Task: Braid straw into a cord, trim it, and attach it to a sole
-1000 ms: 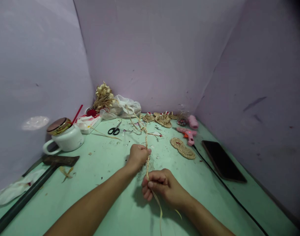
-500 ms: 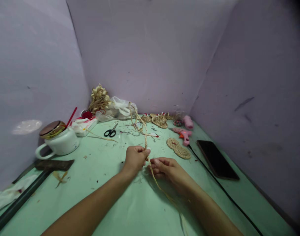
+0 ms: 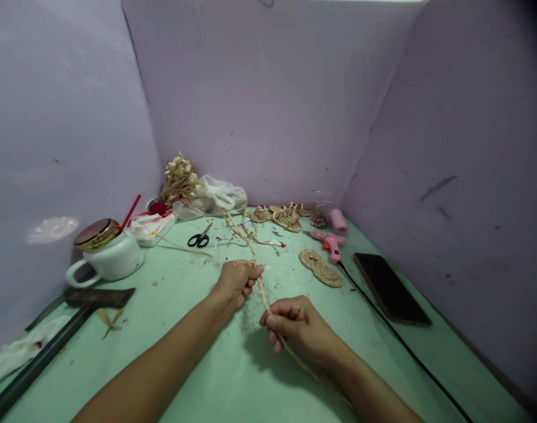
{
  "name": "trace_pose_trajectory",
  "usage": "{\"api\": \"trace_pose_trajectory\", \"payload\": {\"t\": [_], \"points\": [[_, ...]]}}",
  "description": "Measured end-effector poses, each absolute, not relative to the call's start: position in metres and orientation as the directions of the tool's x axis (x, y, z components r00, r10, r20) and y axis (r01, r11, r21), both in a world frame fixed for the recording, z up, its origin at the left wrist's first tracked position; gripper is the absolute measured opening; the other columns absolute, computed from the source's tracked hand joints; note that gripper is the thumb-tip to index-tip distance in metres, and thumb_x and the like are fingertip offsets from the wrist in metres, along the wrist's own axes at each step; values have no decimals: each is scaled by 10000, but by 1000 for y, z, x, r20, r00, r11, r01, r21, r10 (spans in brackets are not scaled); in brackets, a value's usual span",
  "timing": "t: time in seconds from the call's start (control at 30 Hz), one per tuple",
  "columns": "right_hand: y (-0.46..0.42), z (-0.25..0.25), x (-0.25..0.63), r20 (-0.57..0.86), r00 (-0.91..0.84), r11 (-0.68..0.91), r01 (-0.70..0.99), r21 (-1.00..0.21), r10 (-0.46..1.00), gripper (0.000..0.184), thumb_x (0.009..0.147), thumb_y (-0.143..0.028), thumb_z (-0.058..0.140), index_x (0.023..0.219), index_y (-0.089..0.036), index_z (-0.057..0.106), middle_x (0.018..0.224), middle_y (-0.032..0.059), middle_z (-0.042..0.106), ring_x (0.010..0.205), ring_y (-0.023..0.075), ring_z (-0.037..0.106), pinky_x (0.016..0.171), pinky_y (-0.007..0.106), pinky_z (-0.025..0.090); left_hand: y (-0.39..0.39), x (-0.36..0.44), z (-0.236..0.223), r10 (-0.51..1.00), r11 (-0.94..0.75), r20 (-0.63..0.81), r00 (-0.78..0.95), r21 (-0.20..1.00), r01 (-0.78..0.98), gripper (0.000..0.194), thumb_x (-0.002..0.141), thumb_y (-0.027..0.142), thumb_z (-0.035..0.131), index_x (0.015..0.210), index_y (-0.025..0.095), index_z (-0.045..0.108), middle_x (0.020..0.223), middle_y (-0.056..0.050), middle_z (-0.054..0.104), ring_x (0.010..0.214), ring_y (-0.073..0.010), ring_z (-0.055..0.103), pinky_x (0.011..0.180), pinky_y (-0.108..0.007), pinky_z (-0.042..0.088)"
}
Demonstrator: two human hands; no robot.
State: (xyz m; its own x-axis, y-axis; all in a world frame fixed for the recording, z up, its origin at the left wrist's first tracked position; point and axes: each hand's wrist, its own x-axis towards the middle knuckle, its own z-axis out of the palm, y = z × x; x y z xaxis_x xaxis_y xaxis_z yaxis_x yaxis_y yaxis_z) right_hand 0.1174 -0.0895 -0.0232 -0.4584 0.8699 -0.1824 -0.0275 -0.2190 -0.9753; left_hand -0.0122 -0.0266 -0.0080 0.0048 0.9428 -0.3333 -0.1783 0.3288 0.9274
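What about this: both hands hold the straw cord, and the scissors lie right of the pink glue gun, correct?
No, the scissors lie left of the pink glue gun, as the head view shows. The left hand and right hand do hold the straw cord.

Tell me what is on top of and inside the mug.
On the mug rests a tilted, gold-sided container; a red stick rises beside it. The mug's inside is hidden, so any contents cannot be seen.

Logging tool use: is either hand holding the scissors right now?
No: the scissors lie on the table, while the left hand and right hand both hold the straw-coloured cord.
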Motion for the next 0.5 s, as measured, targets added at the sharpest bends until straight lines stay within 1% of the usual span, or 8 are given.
{"api": "trace_pose_trajectory", "payload": {"t": [0.07, 0.13, 0.27, 0.33, 0.43, 0.47, 0.5], "points": [[-93, -23, 116, -86, -449, -110, -28, -993, 889, 259, 677, -356, 614, 617, -105, 598, 460, -11, 537, 392, 74, 481, 430, 201, 343, -27, -7, -16, 940, 330, -340, -35, 930, -162, 226, 518, 154, 618, 456, 158, 401, 352, 73, 348, 303, -18, 229, 311, -164, 101], [-94, -24, 116, -65, -454, -87, -27, -996, 888, 270, 685, -367, 609, 609, -108, 590, 453, -12, 530, 392, 74, 478, 426, 199, 338, -27, -2, -23, 940, 321, -334, -72, 936, -149, 223, 527, 157, 612, 459, 165, 400, 339, 76, 342, 291, -25, 228, 310, -171, 104], [-85, -23, 120, -220, -510, -286, -54, -957, 832, 312, 613, -393, 676, 614, -103, 561, 486, 4, 550, 410, 82, 492, 435, 205, 344, -29, -1, -30, 949, 268, -285, -136, 955, -130, 193, 536, 179, 622, 488, 165, 435, 344, 75, 380, 288, -30, 228, 316, -183, 122], [-79, -23, 122, -238, -506, -342, -123, -932, 829, 334, 603, -400, 689, 654, -95, 563, 550, 17, 568, 474, 84, 516, 477, 208, 370, -34, 2, -29, 955, 242, -259, -146, 962, -125, 195, 522, 181, 638, 486, 158, 447, 356, 72, 401, 303, -28, 246, 327, -181, 148], [-73, -22, 124, -200, -453, -336, -243, -910, 869, 343, 608, -381, 696, 756, -99, 567, 651, 21, 581, 572, 89, 544, 557, 222, 415, -46, 10, -27, 959, 236, -250, -131, 965, -116, 219, 507, 204, 656, 464, 154, 447, 362, 61, 411, 332, -48, 329, 343, -179, 210], [-72, -23, 124, -190, -437, -321, -249, -914, 879, 349, 593, -369, 708, 764, -102, 563, 653, 17, 581, 559, 86, 540, 550, 223, 422, -49, 13, -26, 961, 237, -250, -117, 965, -113, 227, 504, 212, 657, 455, 154, 443, 366, 56, 416, 339, -57, 352, 346, -182, 229], [-72, -23, 123, -189, -416, -305, -232, -924, 889, 351, 577, -364, 716, 751, -102, 558, 635, 11, 578, 514, 76, 521, 511, 216, 420, -51, 16, -25, 964, 236, -247, -100, 965, -116, 232, 504, 217, 656, 450, 154, 439, 373, 50, 425, 344, -62, 365, 346, -184, 242]]}}
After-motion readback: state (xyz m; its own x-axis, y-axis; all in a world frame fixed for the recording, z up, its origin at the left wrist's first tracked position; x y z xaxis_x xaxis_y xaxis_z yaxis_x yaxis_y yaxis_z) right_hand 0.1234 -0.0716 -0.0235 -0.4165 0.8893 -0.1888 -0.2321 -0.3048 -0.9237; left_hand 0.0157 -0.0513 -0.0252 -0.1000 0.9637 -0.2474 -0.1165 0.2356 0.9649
